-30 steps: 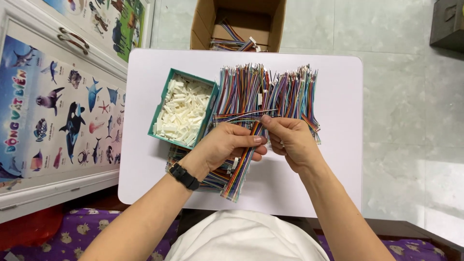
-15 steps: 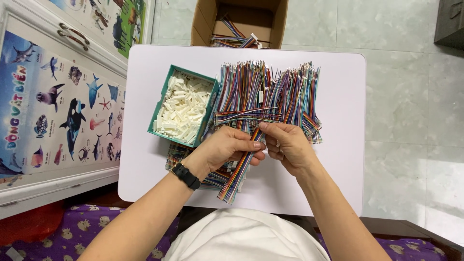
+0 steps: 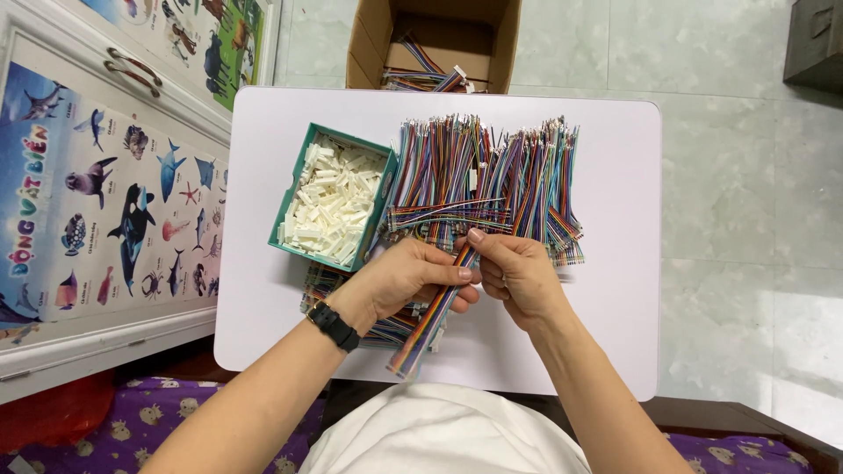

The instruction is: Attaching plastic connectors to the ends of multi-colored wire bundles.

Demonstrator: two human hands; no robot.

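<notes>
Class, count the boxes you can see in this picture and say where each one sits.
2. A teal box of white plastic pieces sits on the white table, left of the coloured wires. A cardboard box stands on the floor beyond the table's far edge.

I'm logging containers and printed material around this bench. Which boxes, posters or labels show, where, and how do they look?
Cardboard box: beyond the table's far edge, brown, open, wires inside.
Teal tray: on the table's left, rectangular, full of white connectors.
Sea-animal poster: left cabinet door, pale blue.
Land-animal poster: upper left, green.
</notes>
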